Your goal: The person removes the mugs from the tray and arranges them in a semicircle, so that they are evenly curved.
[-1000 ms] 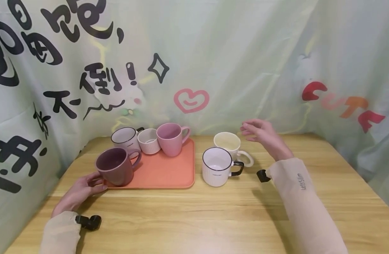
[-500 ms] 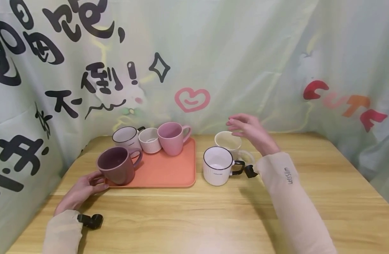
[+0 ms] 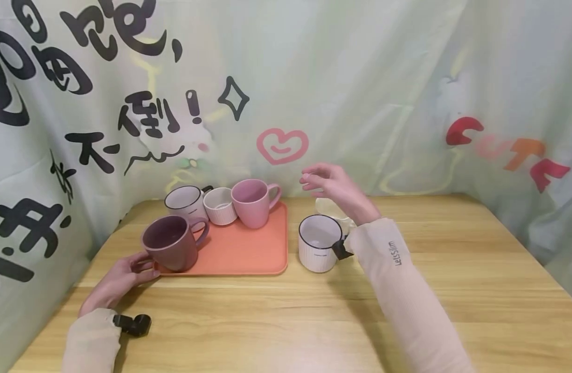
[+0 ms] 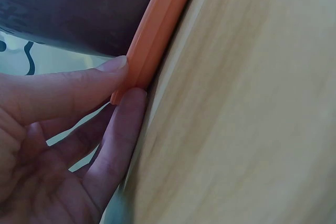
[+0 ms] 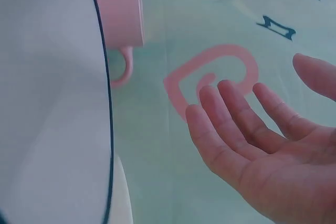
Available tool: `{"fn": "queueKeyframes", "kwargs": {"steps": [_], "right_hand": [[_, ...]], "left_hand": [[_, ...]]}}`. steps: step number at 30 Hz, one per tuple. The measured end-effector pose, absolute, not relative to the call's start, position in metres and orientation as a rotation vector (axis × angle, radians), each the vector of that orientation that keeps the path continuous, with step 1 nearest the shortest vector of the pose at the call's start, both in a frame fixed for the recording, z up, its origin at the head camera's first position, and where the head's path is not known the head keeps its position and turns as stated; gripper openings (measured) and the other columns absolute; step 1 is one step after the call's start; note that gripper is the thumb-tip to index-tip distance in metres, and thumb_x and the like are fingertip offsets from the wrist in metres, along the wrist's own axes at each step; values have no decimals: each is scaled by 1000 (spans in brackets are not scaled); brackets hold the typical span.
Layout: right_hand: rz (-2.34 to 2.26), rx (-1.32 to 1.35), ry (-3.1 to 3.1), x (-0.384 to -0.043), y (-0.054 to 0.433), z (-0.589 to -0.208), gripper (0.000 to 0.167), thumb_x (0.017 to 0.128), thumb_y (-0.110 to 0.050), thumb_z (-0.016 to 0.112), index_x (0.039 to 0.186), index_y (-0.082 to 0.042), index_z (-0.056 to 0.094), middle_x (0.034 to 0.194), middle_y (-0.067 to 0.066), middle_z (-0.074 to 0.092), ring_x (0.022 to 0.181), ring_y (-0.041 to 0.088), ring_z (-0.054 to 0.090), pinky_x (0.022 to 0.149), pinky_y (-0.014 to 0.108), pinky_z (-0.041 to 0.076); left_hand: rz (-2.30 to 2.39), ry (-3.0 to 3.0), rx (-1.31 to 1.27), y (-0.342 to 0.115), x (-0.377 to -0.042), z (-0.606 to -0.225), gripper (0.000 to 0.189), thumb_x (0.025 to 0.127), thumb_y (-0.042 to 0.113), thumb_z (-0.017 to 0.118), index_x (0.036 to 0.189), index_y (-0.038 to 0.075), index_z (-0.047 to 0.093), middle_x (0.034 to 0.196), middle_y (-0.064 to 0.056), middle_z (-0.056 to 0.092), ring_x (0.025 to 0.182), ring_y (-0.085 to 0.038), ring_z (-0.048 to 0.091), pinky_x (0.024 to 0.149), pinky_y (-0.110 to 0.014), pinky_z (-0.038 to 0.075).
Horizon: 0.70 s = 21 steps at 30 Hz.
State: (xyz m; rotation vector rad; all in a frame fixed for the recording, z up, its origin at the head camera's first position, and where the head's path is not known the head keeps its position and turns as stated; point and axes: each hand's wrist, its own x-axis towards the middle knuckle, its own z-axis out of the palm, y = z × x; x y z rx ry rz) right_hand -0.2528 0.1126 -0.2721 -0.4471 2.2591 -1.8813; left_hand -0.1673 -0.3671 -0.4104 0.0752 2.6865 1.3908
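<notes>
My left hand (image 3: 115,280) pinches the near left corner of the orange tray (image 3: 248,259); in the left wrist view the thumb lies against the tray rim (image 4: 152,45) and a finger beneath it. Close above that corner stands a dark purple mug (image 3: 169,243) on the tray. My right hand (image 3: 339,189) is raised in the air with nothing in it, its fingers loosely bent in the right wrist view. Below it, a cream mug (image 3: 330,207) is partly hidden by the forearm. A white mug with a black rim (image 3: 317,254) stands before it on the table, its handle mostly covered.
Along the tray's back are a white black-rimmed mug (image 3: 185,202), a small white ribbed cup (image 3: 220,207) and a pink mug (image 3: 252,204). A printed curtain (image 3: 360,77) hangs behind the wooden table (image 3: 248,326).
My right hand has moved left, from the right of the cream mug to above it, and its forearm now covers part of the mugs there. The left hand stays at the tray corner.
</notes>
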Motion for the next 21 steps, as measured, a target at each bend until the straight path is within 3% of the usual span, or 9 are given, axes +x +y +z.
{"fn": "queueKeyframes", "kwargs": {"steps": [5,11,13,18,21], "right_hand": [[-1882,-475,2241,-250,95,-271,39,105,-12,53,138,9,50,132,27,58,124,41,55,106,48,43],[-1903,-506,2187,-247,72,-271,38,103,-11,56,136,8,53,134,27,59,122,41,57,103,46,46],[-1910,-519,2164,-247,64,-273,36,103,-9,56,134,9,54,132,29,59,118,39,60,102,45,47],[-1932,-536,2100,-246,44,-282,32,102,-5,57,129,11,56,124,28,63,115,42,60,98,44,50],[-1920,-549,2083,-243,32,-286,33,102,-5,57,130,12,55,124,27,63,119,46,58,99,48,49]], "left_hand": [[1426,2666,83,-367,-167,-410,66,93,4,71,142,-23,36,138,-41,48,116,-34,61,83,-16,49],[1454,2654,92,-368,-166,-411,66,93,3,71,142,-22,36,138,-41,48,107,-10,62,83,-16,49],[1449,2657,97,-369,-165,-411,66,93,3,71,143,-22,36,138,-41,48,109,-13,62,84,-16,48],[1440,2657,91,-369,-166,-411,67,93,4,71,144,-22,35,139,-41,48,118,-37,60,83,-16,48],[1448,2656,88,-368,-167,-412,66,93,3,71,143,-22,35,138,-41,48,118,-37,60,83,-16,49]]}}
